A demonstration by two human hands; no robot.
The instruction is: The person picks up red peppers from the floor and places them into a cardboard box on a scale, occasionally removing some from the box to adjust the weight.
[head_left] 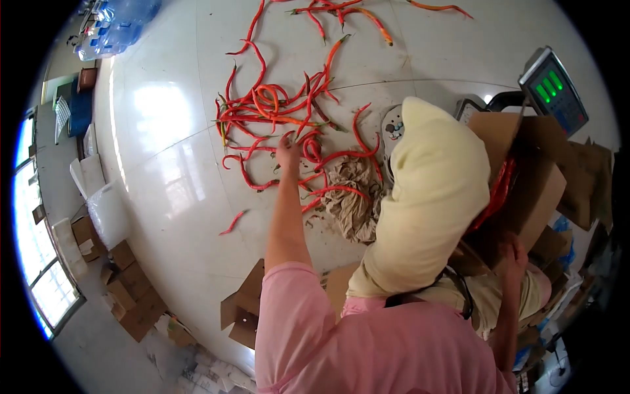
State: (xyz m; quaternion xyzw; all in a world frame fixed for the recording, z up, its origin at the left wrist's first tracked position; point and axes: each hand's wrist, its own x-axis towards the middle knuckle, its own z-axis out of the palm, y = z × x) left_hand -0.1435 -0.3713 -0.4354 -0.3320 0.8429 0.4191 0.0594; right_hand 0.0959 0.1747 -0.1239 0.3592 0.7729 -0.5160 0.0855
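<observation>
Long red chili peppers (266,118) lie in a loose, tangled heap on the tiled floor. My left hand (287,155) reaches down into the near side of the heap, its fingertips pinched together on a red chili pepper (287,136). An open cardboard box (535,203) stands to the right of my knee with red material (500,190) inside, partly hidden by a flap. My right hand (514,256) is at the near edge of this box, fingers closed on the cardboard. A crumpled brown cloth or paper (351,197) lies beside the peppers, with some peppers across it.
A scale with a lit green display (552,87) stands behind the box. More chili peppers (341,10) lie farther off, and a single short one (233,223) nearer. Another open carton (246,305) is by my left elbow. Cartons (134,289) and blue-tinted bottles (118,29) line the left wall.
</observation>
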